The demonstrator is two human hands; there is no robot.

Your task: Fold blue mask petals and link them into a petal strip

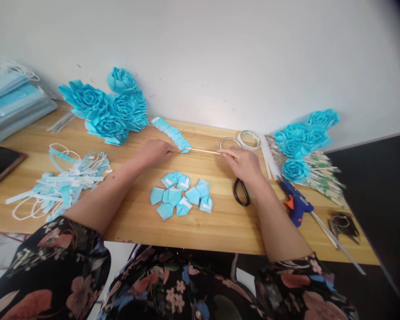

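My left hand [155, 152] is closed at the end of a thin wooden stick [205, 151], pinching a small blue folded piece against its tip. My right hand [243, 163] is closed on the stick's other end. A row of overlapped blue folded pieces [170, 130] runs from the left hand toward the wall. Just in front of both hands lies a loose cluster of several blue folded petals [182, 196] on the wooden table [220, 222].
Blue paper-like roses are heaped at back left [106, 106] and at right on sticks [302, 140]. Tape rolls [248, 138], black scissors [242, 192], a blue glue gun [296, 204], cut mask strips [63, 182], stacked face masks [13, 102] and a phone [0, 164] are around.
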